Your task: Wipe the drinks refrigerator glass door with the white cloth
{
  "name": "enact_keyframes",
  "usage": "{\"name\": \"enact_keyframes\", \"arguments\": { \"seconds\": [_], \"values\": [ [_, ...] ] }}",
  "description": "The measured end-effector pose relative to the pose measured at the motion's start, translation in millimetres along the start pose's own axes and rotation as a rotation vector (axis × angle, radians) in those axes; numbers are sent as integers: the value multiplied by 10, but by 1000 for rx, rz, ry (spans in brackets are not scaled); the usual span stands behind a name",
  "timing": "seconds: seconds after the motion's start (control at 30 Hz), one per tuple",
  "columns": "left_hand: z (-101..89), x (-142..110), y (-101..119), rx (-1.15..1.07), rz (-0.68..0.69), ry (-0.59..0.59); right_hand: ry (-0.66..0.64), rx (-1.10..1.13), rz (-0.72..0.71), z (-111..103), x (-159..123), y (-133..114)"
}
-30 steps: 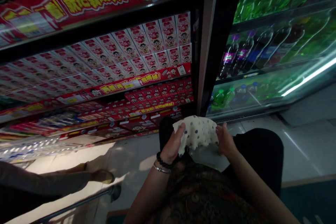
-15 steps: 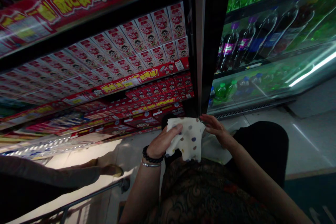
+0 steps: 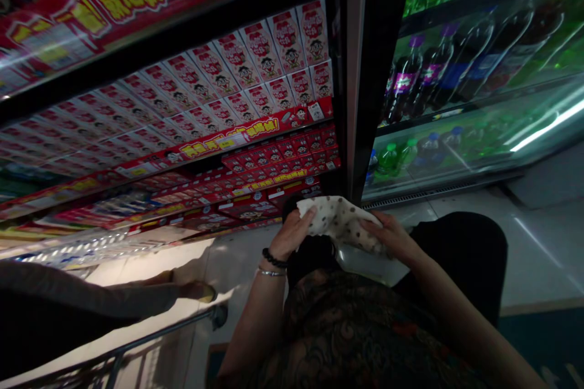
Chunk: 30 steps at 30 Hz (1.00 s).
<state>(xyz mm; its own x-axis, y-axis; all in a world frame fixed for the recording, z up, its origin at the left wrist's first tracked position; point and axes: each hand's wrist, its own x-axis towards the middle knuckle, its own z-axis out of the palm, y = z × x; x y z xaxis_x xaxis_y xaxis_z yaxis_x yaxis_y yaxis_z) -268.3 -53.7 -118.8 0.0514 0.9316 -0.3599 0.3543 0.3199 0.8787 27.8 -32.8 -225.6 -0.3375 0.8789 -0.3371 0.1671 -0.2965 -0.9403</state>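
While both hands, left hand (image 3: 292, 232) and right hand (image 3: 392, 237), grip one dotted cloth (image 3: 340, 219).

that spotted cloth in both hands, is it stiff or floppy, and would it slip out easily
Probably floppy: the spotted cloth sags and creases between the left hand and right hand. Likely light, since a fingertip pinch at each end holds it. It looks soft rather than slick, so slipping seems unlikely.
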Motion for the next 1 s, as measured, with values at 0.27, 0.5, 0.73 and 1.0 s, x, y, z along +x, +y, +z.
{"name": "enact_keyframes", "arguments": {
  "seconds": [0.27, 0.5, 0.73, 1.0],
  "values": [
    [515, 84, -23, -231, 165, -249, -61, 106, -211, 501, -130, -617],
    [552, 4, 4, -584, 238, -333, -152, 243, -278, 485, -150, -588],
    [570, -10, -111, -794, 43, -38, -174, 174, -357, 395, -244, -620],
    [653, 91, -235, -580, 119, 227, 393, -243, -434, 553, -154, -316]
  ]
}}
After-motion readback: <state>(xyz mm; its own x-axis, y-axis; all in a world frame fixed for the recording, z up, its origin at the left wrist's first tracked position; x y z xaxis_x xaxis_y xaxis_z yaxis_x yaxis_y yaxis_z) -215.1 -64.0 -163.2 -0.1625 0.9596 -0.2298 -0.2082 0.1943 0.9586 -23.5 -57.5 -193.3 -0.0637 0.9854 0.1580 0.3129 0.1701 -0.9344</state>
